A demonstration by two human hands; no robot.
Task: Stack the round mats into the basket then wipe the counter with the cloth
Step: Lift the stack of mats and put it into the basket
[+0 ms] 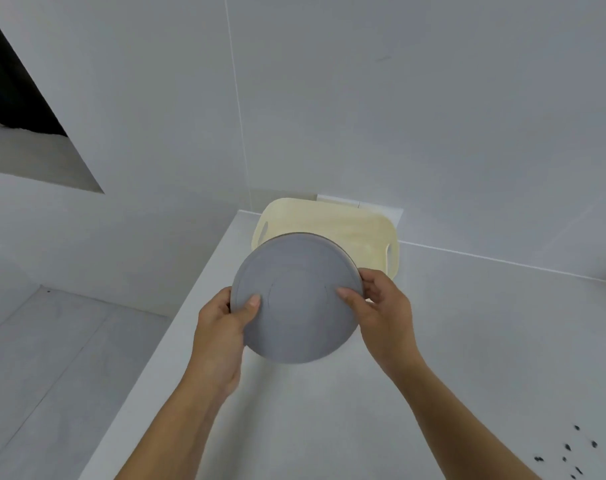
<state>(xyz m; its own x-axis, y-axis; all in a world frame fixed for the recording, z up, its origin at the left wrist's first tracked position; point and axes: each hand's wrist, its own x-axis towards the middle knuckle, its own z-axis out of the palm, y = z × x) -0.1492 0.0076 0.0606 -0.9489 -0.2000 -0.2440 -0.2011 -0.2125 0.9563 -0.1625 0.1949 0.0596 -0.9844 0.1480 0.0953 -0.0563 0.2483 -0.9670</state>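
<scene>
I hold a stack of grey round mats (296,299) in both hands above the white counter (433,341). A thin tan edge shows along the stack's upper right rim. My left hand (222,327) grips the left edge with the thumb on top. My right hand (381,310) grips the right edge, thumb also on top. Just behind the mats stands a pale yellow basket (357,230) with cut-out handles, in the counter's far left corner against the wall. The mats hide its near rim and most of its inside. No cloth is in view.
Several small dark crumbs (571,455) lie on the counter at the bottom right. The counter's left edge (177,327) drops to a grey tiled floor (52,358). White walls rise behind, with a dark opening (14,88) at the upper left.
</scene>
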